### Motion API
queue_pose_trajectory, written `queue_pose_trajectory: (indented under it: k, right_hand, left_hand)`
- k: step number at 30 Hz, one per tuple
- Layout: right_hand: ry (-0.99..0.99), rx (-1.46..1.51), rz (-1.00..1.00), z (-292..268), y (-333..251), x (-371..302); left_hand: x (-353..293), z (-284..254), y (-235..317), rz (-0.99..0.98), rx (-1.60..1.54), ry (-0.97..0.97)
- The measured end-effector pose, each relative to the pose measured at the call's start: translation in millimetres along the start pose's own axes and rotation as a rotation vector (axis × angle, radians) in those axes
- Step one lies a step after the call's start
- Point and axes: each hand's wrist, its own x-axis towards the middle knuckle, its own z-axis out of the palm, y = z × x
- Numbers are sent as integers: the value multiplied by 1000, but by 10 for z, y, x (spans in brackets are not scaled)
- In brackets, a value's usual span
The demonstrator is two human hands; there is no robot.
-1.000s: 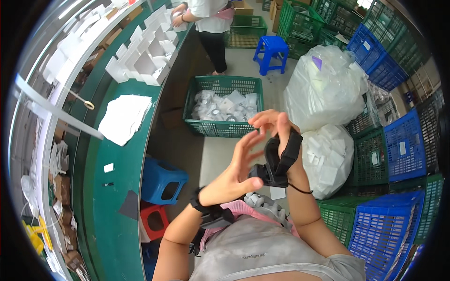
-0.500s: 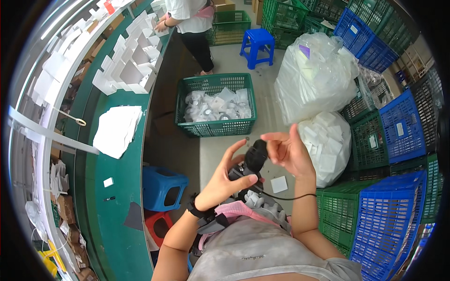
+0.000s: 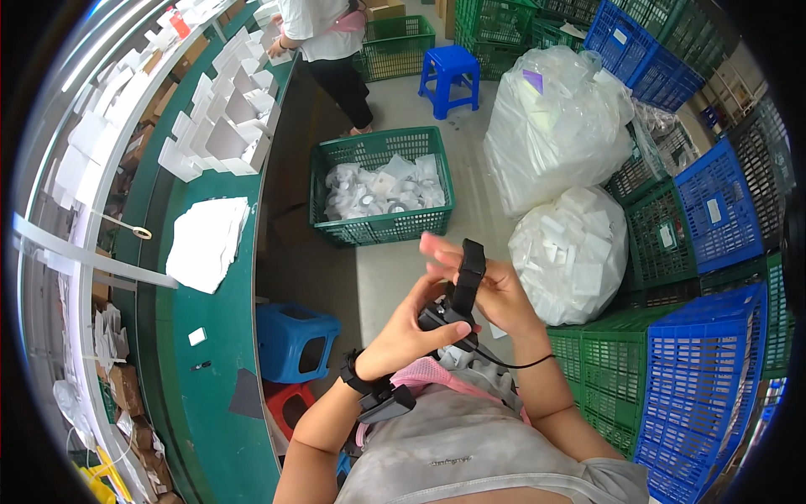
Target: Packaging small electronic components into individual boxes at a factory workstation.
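Between my hands is a black strapped device (image 3: 438,316) with an upright strap loop and a thin black cable trailing to the right. My left hand (image 3: 413,329) grips its body, the thumb lying along the near side. Close against the strap is my right hand (image 3: 504,298), its fingers stretched leftward behind or through the loop; which of the two I cannot tell, and the fingertips are blurred. A similar black device (image 3: 384,399) is strapped round my left wrist.
A green crate (image 3: 382,227) of small bagged parts stands ahead. Large plastic bags (image 3: 554,134) and stacked blue crates (image 3: 701,395) line the right. Along the left runs a green worktable (image 3: 210,328) with white box trays (image 3: 231,139); stools (image 3: 294,340) sit beside it. Another person (image 3: 323,50) stands beyond.
My right hand has moved left to the device, its fingers now at the strap. The strap has been raised and turned, showing as an upright loop. The view has shifted slightly.
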Motion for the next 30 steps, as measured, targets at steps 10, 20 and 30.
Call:
queue_pose_trajectory:
  k: [10,20,30]
  right_hand:
    - [413,-118,-430,-39,43,429]
    - [-358,-414,671,-1014,407,-939]
    - [-594,-619,655,-382,496,-1290]
  left_hand:
    - [-85,291,-405,-53,41,-162]
    - [-1504,-1291,-330,-617,1377,-50]
    - [-2236,-424,-1009,-552,379,44]
